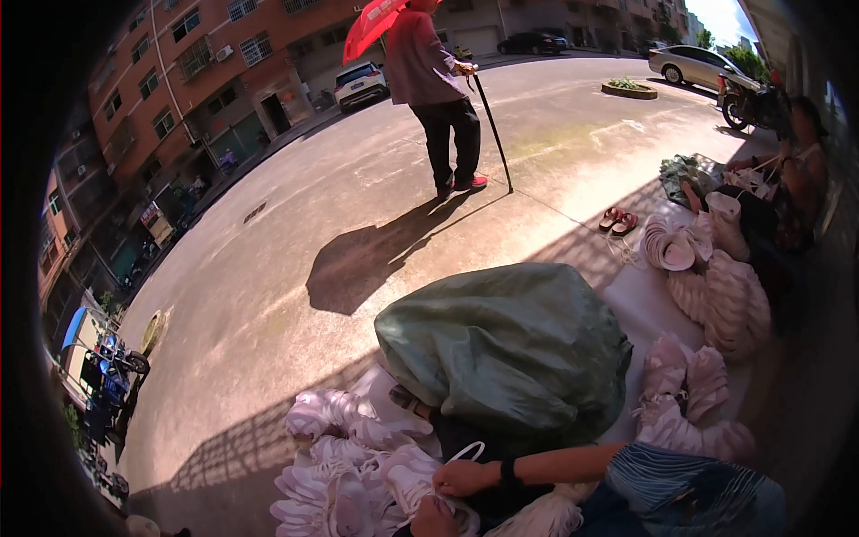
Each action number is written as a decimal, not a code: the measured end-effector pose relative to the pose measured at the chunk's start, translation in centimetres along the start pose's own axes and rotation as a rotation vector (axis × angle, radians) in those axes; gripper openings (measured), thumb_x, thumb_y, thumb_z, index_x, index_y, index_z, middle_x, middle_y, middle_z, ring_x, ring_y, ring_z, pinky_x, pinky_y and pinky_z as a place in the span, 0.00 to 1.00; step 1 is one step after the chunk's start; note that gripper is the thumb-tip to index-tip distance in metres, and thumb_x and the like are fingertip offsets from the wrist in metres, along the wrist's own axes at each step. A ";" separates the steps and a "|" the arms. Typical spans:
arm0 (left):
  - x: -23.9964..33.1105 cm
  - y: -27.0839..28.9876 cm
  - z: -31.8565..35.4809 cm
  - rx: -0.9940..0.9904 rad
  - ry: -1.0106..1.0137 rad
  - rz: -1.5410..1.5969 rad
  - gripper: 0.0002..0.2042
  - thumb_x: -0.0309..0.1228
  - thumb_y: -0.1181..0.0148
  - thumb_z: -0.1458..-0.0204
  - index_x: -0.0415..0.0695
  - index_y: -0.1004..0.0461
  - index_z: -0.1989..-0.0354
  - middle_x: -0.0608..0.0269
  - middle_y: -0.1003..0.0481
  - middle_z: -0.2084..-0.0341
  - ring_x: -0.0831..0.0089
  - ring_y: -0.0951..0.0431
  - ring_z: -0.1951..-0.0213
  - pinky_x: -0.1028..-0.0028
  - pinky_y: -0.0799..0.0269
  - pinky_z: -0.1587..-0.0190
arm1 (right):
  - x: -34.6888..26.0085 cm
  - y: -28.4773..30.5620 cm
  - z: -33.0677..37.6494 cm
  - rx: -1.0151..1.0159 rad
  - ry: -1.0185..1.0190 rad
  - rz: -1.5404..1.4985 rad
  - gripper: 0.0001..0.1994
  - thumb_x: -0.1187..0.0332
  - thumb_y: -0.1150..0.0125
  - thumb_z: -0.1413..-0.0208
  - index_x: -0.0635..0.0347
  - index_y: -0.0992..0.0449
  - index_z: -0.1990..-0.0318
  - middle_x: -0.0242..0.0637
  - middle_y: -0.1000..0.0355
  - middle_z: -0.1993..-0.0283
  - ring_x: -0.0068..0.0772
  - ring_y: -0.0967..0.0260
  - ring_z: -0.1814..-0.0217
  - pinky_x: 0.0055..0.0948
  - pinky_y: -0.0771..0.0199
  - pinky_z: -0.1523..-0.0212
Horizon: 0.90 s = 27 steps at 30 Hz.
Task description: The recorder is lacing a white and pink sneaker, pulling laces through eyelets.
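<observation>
A pale pinkish-white sneaker [410, 474] sits at the front edge of a pile of similar sneakers [335, 483]. My right hand [463, 479], with a dark wristband behind it, is closed over a white shoelace [469, 450] that loops up above the fingers. Just below, my left hand [433, 519] is wrapped at the near side of the sneaker, partly cut off by the lower edge. Its fingertips are hard to see. Under my right forearm lies a bundle of white laces or cord [541, 517].
A large green sack [510, 349] bulges beyond my hands. More sneakers [689, 403] lie to the right, near a seated person [801, 170] among shoe stacks [720, 300]. Sandals [618, 220] stand on the ground. Farther off, a person with a red umbrella [367, 27] leans on a cane [492, 130].
</observation>
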<state>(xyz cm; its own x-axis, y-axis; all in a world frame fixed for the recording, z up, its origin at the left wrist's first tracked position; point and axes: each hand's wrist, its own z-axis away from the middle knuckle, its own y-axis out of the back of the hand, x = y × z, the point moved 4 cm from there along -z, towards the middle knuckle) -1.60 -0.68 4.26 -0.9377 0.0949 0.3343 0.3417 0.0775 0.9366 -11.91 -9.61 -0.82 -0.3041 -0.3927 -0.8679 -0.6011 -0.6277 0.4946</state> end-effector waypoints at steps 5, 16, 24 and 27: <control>0.9 1.1 -1.4 -0.071 0.092 0.034 0.09 0.35 0.47 0.49 0.42 0.28 0.67 0.47 0.26 0.73 0.48 0.25 0.69 0.55 0.30 0.66 | 0.1 0.8 0.0 -0.002 -0.025 -0.035 0.09 0.67 0.44 0.57 0.62 0.22 0.71 0.49 0.26 0.70 0.52 0.28 0.64 0.43 0.30 0.62; -0.4 0.5 -1.8 -0.104 0.145 0.039 0.09 0.33 0.45 0.53 0.41 0.24 0.68 0.47 0.24 0.73 0.47 0.24 0.68 0.54 0.30 0.64 | 0.7 1.5 -0.7 -0.169 -0.170 -0.324 0.06 0.69 0.44 0.55 0.63 0.24 0.73 0.41 0.28 0.80 0.35 0.29 0.80 0.34 0.30 0.76; -2.6 -1.3 -1.5 -0.094 -0.070 0.123 0.11 0.36 0.52 0.45 0.42 0.27 0.68 0.48 0.27 0.76 0.48 0.26 0.70 0.55 0.32 0.67 | 0.3 1.1 -0.3 -0.178 -0.206 -0.285 0.07 0.71 0.47 0.55 0.65 0.25 0.72 0.44 0.28 0.80 0.37 0.28 0.80 0.34 0.30 0.77; -1.7 -1.1 -1.3 -0.022 -0.081 0.070 0.12 0.36 0.54 0.44 0.42 0.27 0.69 0.48 0.26 0.75 0.47 0.27 0.70 0.54 0.32 0.67 | -0.3 1.0 0.0 0.108 0.055 -0.103 0.08 0.72 0.48 0.58 0.67 0.25 0.73 0.51 0.28 0.77 0.50 0.27 0.74 0.40 0.28 0.70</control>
<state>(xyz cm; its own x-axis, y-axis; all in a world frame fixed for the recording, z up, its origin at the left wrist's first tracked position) -0.42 -2.23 2.83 -0.9032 0.1791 0.3901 0.4037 0.0457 0.9138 -12.43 -10.07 -0.06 -0.1977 -0.3684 -0.9084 -0.7042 -0.5913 0.3931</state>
